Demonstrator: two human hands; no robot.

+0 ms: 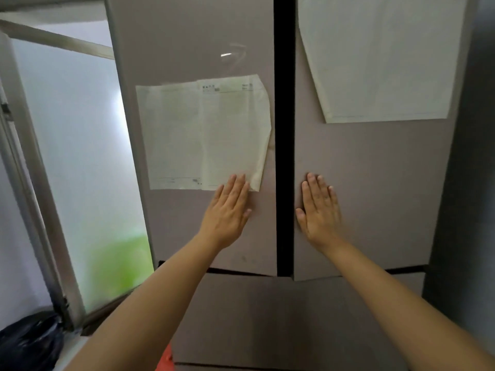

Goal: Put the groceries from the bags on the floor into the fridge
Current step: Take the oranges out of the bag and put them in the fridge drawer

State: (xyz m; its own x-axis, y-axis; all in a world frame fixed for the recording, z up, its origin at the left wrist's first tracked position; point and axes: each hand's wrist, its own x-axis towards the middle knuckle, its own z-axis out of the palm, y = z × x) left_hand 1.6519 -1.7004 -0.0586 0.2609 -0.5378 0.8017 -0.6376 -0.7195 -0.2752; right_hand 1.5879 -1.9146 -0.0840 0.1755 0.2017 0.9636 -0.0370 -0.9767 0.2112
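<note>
A person stood close to a tall fridge with two upper doors, seen from a head camera. The left hand lay flat, fingers straight and holding nothing, on the left door, its fingertips touching the bottom corner of a sheet of paper stuck there. The right hand lay flat and empty on the right door, just across the dark gap between the doors. Both doors looked nearly shut, so this seemed to be the closing push; whether groceries remained could not be told. A second paper hung higher on the right door. Left of the fridge stood a frosted window, with a black bag on the floor below it. Something red showed at the fridge's foot.
</note>
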